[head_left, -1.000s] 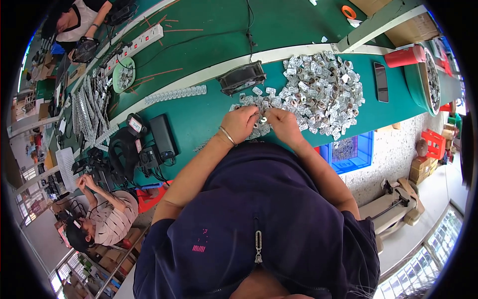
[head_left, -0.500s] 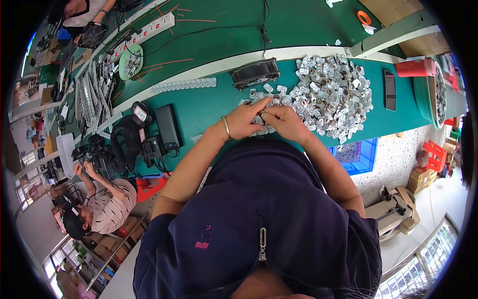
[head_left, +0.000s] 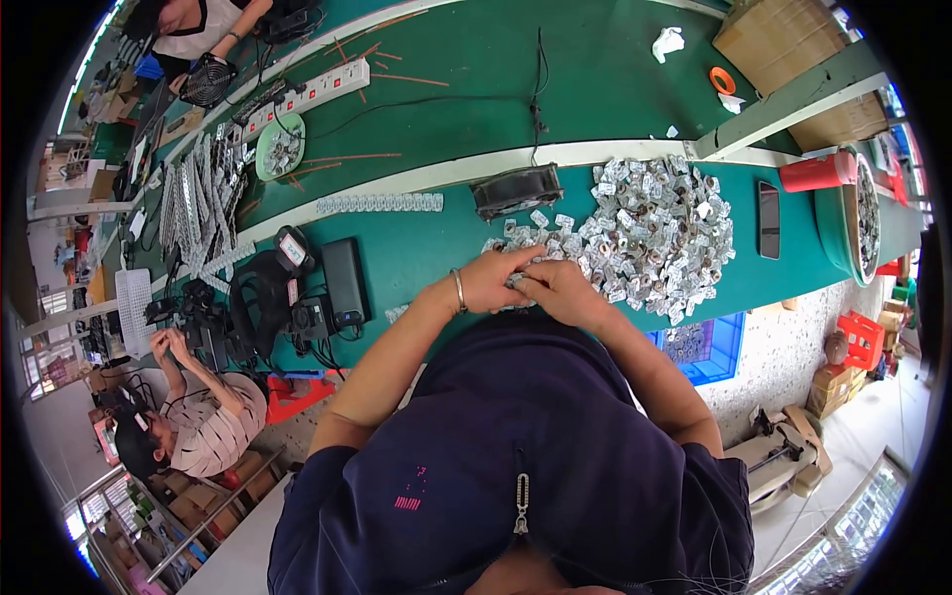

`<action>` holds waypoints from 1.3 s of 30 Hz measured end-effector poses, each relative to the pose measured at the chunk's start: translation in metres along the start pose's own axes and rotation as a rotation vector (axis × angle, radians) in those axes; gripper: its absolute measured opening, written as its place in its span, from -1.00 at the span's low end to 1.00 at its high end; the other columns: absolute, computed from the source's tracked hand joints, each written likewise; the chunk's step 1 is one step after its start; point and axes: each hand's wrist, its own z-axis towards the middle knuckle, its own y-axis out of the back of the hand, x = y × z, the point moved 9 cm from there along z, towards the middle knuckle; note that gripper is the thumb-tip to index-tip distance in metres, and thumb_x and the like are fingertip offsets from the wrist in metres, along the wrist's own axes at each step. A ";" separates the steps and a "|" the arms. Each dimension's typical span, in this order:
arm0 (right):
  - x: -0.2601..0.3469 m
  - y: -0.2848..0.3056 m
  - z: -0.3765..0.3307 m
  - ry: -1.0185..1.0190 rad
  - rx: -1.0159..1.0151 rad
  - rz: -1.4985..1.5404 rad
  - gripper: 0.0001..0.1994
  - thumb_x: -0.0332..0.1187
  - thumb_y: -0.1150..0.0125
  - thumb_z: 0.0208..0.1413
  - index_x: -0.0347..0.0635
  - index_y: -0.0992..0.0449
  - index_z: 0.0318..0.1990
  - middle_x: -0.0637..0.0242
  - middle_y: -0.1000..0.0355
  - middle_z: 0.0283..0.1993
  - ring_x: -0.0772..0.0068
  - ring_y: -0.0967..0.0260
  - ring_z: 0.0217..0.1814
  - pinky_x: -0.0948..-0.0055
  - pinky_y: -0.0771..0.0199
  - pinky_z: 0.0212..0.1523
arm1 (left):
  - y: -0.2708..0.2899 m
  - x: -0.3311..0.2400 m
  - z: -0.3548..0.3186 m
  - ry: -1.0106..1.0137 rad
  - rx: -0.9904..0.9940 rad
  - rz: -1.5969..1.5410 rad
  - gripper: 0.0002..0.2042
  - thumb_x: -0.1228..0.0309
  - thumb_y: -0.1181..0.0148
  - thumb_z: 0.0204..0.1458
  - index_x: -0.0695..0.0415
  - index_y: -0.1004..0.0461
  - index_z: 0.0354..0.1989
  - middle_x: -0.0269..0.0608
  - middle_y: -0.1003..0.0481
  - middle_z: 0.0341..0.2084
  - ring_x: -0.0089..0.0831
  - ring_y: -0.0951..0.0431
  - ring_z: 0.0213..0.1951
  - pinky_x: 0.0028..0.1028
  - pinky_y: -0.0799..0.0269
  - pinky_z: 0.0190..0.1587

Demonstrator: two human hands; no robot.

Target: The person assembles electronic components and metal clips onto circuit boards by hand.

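Note:
At the near left edge of a heap of small clear-and-silvery pieces (head_left: 659, 233), my two hands meet. My left hand (head_left: 488, 282), with a bangle at the wrist, has its index finger stretched over the loose pieces and its fingertips drawn in toward the right hand. My right hand (head_left: 565, 292) is closed, thumb and index finger pinched together against the left fingertips. Whatever sits between the fingers is too small and covered to name. Several loose pieces lie just beyond my knuckles, some with brownish round centres.
A small black fan (head_left: 517, 191) stands behind my hands. Left are a strip of joined pieces (head_left: 380, 203), a black box (head_left: 345, 280) and dark cabled gear (head_left: 260, 307). A phone (head_left: 769, 220) and green tub (head_left: 838, 233) are right. Co-workers sit at left and far left.
The view has tilted, so the bench sits lower in the picture. My hands stay together by the heap, with the right fingers slightly shifted against the left.

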 end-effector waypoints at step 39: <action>-0.012 0.017 0.012 -0.091 -0.111 -0.045 -0.78 -0.35 -0.02 0.05 -0.33 -0.34 -0.52 -0.02 -0.29 -0.57 0.06 -0.26 -0.55 0.23 -0.24 -0.47 | 0.027 -0.016 -0.040 -0.392 -0.790 0.593 -0.81 0.40 -0.14 -0.05 0.13 -0.45 -0.25 -0.18 -0.50 -0.46 -0.23 -0.51 -0.47 -0.39 -0.43 -0.46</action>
